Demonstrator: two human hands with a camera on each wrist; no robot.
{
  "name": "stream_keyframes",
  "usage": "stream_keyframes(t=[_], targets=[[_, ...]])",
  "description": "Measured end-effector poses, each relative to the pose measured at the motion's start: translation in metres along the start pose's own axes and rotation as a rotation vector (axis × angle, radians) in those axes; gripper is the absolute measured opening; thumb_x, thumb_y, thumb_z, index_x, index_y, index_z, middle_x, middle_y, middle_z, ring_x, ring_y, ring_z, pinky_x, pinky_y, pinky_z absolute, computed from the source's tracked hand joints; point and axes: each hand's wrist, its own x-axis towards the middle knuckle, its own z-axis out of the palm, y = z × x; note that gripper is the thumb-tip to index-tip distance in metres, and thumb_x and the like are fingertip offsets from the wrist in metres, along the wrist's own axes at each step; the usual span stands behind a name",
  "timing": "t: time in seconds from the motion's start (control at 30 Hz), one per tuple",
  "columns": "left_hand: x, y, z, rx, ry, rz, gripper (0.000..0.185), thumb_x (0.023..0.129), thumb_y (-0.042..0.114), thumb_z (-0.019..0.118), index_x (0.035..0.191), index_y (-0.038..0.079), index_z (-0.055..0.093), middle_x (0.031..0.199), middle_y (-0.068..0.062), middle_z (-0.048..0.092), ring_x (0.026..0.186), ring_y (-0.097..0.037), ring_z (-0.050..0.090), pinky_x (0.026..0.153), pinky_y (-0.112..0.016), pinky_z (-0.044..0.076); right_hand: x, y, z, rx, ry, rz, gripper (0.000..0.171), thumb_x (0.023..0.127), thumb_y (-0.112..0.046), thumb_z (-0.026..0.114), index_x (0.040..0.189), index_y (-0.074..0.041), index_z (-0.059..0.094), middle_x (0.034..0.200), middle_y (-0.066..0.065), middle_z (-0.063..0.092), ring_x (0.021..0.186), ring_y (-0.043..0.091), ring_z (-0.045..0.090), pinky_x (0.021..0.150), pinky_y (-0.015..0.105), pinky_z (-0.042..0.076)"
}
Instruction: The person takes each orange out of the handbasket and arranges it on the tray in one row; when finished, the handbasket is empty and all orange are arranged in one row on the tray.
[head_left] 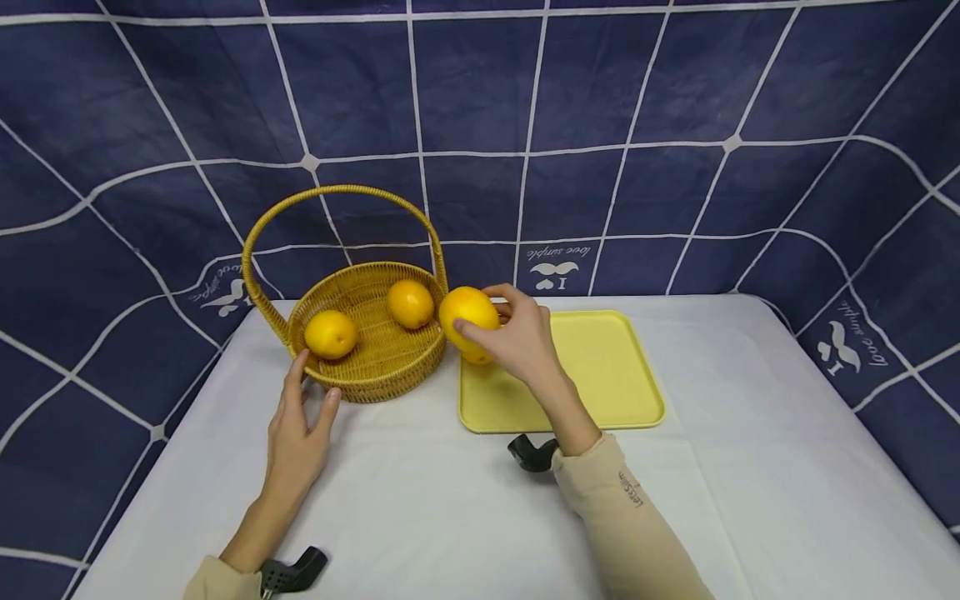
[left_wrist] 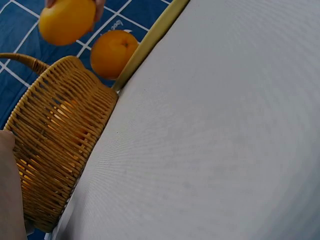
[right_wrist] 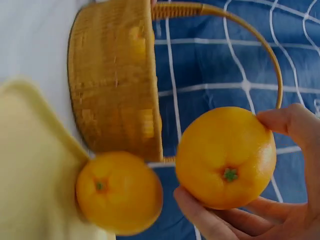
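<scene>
My right hand (head_left: 521,337) holds an orange (right_wrist: 226,157) between thumb and fingers, up beside the right rim of a wicker basket (head_left: 378,387). Below it, a second orange (right_wrist: 119,193) sits at the left end of a yellow tray (head_left: 600,367), mostly hidden in the head view. Inside the basket lie two more oranges, one at the left (head_left: 331,334) and one at the right (head_left: 410,303). At the basket's front left, my left hand (head_left: 296,437) touches the wall and rim, fingers and thumb spread and fairly straight.
The basket's tall arched handle (head_left: 345,190) rises over it. A white cloth (head_left: 435,500) covers the table, and a dark blue checked curtain (head_left: 480,100) hangs behind and at the sides. Black wrist devices, left (head_left: 296,571) and right (head_left: 531,452), stick out near the sleeves.
</scene>
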Motion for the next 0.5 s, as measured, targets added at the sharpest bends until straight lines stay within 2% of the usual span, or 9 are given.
stream_keyframes(t=[0.13,0.17,0.33,0.4,0.5], targets=[[0.0,0.0,0.002,0.01,-0.003,-0.009,0.073,0.106,0.029,0.064,0.168,0.032,0.025,0.17,-0.002,0.036,0.152,-0.035,0.042,0.122,-0.057,0.038,0.004,0.012,-0.01,-0.029,0.034,0.023,0.063,0.082,-0.044,0.087,0.132,-0.011,0.067,0.129,0.013,0.072,0.118,0.028,0.072,0.095,0.042,0.063],[0.0,0.0,0.001,0.01,-0.002,-0.01,0.073,0.106,0.029,0.064,0.168,0.032,0.025,0.171,-0.001,0.036,0.152,-0.033,0.042,0.124,-0.051,0.038,0.005,0.014,-0.011,-0.044,0.049,0.03,0.064,0.082,-0.045,0.086,0.132,-0.011,0.067,0.128,0.013,0.073,0.119,0.029,0.07,0.095,0.042,0.063],[0.001,0.0,0.0,0.013,-0.01,-0.009,0.073,0.106,0.029,0.063,0.169,0.031,0.025,0.171,0.002,0.034,0.154,-0.031,0.04,0.126,-0.04,0.036,0.007,0.024,-0.012,-0.156,0.15,0.051,0.066,0.08,-0.045,0.083,0.132,-0.007,0.066,0.117,0.015,0.077,0.11,0.033,0.066,0.088,0.042,0.061],[0.0,0.0,0.0,0.013,-0.013,-0.013,0.073,0.106,0.028,0.063,0.169,0.031,0.025,0.171,0.002,0.033,0.154,-0.031,0.04,0.126,-0.043,0.036,0.008,0.027,-0.014,-0.179,0.18,0.053,0.067,0.08,-0.045,0.082,0.132,-0.006,0.066,0.114,0.016,0.077,0.105,0.033,0.068,0.085,0.042,0.06],[0.0,0.0,0.001,0.009,-0.015,-0.009,0.074,0.106,0.028,0.064,0.169,0.031,0.024,0.172,0.002,0.033,0.154,-0.032,0.039,0.126,-0.046,0.036,0.009,0.03,-0.02,-0.162,0.206,0.081,0.066,0.081,-0.043,0.083,0.132,-0.005,0.066,0.115,0.018,0.077,0.11,0.036,0.067,0.087,0.043,0.06]])
